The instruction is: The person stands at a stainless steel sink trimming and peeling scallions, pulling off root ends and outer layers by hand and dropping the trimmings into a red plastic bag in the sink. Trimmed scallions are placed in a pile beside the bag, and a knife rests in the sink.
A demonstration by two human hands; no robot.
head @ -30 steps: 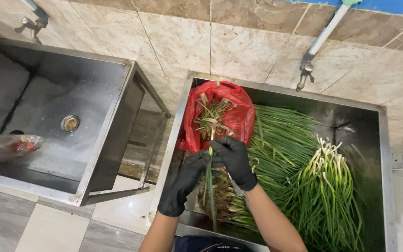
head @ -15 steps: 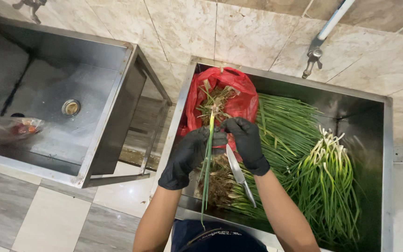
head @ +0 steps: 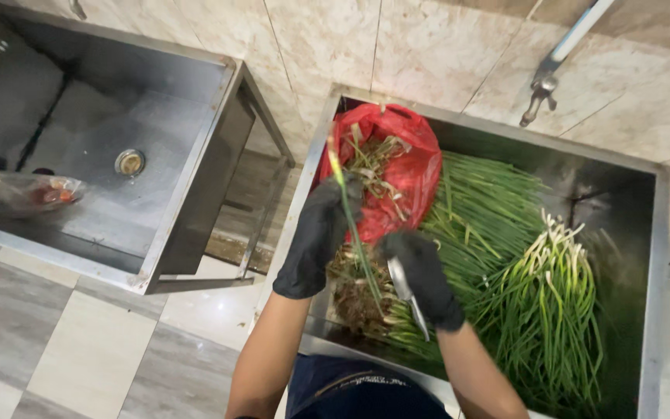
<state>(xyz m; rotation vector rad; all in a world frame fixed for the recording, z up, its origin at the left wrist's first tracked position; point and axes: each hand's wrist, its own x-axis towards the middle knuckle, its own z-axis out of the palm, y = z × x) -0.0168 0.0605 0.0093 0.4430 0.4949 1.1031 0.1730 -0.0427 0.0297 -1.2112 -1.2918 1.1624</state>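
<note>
Two black-gloved hands are working over the right steel sink, which is holding heaps of green onions. The left hand is closing its grip around a single green onion stalk, which is standing nearly upright in front of a red plastic bag of trimmings at the sink's back left corner. The right hand is curling its grip tightly on a knife, blade pointing down toward the person. A rooty clump is lying just below both hands. A second, bare steel sink is standing well apart to the left, and a tap is hanging from the tiled wall.
</note>
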